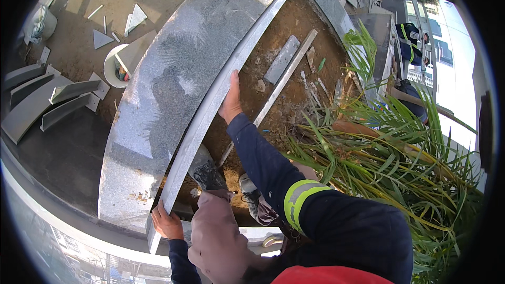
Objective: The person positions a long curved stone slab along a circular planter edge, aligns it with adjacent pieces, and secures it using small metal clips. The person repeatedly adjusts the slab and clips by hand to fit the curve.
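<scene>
A long, curved grey stone strip (215,94) runs along the inner edge of a wide grey stone slab (152,105), with a dark gap between them along its lower part. My left hand (167,223) is closed round the strip near its lower end. Farther up, my right hand (230,100) grips the same strip from its inner side, thumb along the top edge and the other fingers mostly hidden. Under the strip is brown soil (294,16), where my boots stand.
Palm fronds (389,163) spread at my right. On the soil lie a short grey stone piece (282,59) and a long narrow bar (284,79). Curved stone pieces (47,97) and a white bucket (113,67) stand at the left. Another person (410,42) is at the far right.
</scene>
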